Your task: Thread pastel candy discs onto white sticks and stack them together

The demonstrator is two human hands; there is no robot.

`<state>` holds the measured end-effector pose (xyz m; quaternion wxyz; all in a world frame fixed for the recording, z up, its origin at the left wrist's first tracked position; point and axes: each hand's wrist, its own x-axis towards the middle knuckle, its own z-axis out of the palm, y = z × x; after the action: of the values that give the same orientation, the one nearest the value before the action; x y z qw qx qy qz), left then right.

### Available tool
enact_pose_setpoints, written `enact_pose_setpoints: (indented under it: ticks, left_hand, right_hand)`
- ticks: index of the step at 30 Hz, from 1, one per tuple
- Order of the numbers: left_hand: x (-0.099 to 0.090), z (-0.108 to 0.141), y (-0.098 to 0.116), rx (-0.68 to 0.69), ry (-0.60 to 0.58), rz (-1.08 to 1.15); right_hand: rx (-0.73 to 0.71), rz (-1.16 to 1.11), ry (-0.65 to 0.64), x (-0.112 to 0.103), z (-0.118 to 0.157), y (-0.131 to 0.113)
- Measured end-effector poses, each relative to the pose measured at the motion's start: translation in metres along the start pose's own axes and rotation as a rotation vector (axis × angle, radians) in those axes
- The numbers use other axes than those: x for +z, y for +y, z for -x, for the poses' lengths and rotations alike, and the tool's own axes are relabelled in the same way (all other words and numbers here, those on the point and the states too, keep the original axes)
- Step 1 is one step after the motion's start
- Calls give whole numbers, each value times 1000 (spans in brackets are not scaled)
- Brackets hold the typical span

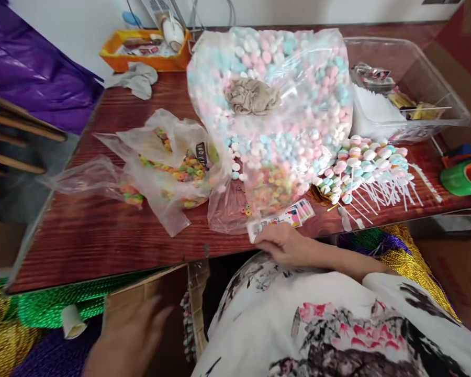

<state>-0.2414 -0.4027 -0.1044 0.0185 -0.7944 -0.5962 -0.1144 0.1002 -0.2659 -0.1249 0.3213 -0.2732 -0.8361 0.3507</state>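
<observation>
My right hand (280, 243) is at the table's front edge, its fingers closed on the near end of a printed white card (272, 222). More cards (304, 210) fan out beside it. Low on the left, my left hand (131, 335) is smeared by motion over an open cardboard box (168, 309), so its fingers are unclear. Strung pieces (186, 324) show at the box's side. Behind the cards lies a clear bag of colourful ring beads (272, 188). Right of it are pastel balls on white sticks (371, 162).
A large bag of pastel balls (298, 125) fills the table's middle, with crumpled brown paper (252, 96) on top. Left is another bead bag (180, 167). A clear bin (416, 123), green tape roll (461, 178) and orange tray (153, 64) stand around. Shiny rolls (63, 309) lie below.
</observation>
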Motion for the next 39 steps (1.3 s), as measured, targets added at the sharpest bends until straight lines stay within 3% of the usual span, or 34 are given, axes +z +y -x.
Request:
enact_pose_setpoints:
  ticks: [2,4,6,8,10,12,15,17,19,23,28,31,34,37,39]
  left_hand:
    - [24,-64,61,240,82,140]
    - [50,-125,120,442,10,195]
    - [71,-166,163,467,-72,66]
    - [86,-183,181,471,-99,-63]
    - [96,-184,179,505,-79,-149]
    - [103,-180,167,573,-8,-153]
    - [110,-179,149,653,187,-27]
    - [112,-180,143,679,287,73]
    - [113,-180,142,682,307,142]
    - [109,-175,150,514,233,169]
    - [101,-172,154,415,99,143]
    - [103,-173,150,423,171,227]
    - [106,-171,148,404,218,257]
    - [105,-165,149,343,146,218]
    - [103,-162,149,294,90,205]
  right_hand:
    - [56,151,168,-21,10,8]
    - [102,384,287,-46,22,14]
    - [169,628,404,-73,41,21]
    - [257,793,545,-102,66,29]
    - [316,913,650,-131,91,37]
    - [329,1047,656,-155,107,42]
    - [287,1232,447,-180,105,43]
    - [271,1344,259,-189,92,42]
    - [281,1424,141,-192,80,43]
    - [314,1419,157,-189,78,52]
    - [292,1291,399,-178,99,65]
    - [184,1125,674,-168,101,63]
    - [10,930,1018,-157,91,45]
    - [-123,717,1289,-141,75,18]
    - [-139,527,1410,-129,69,2]
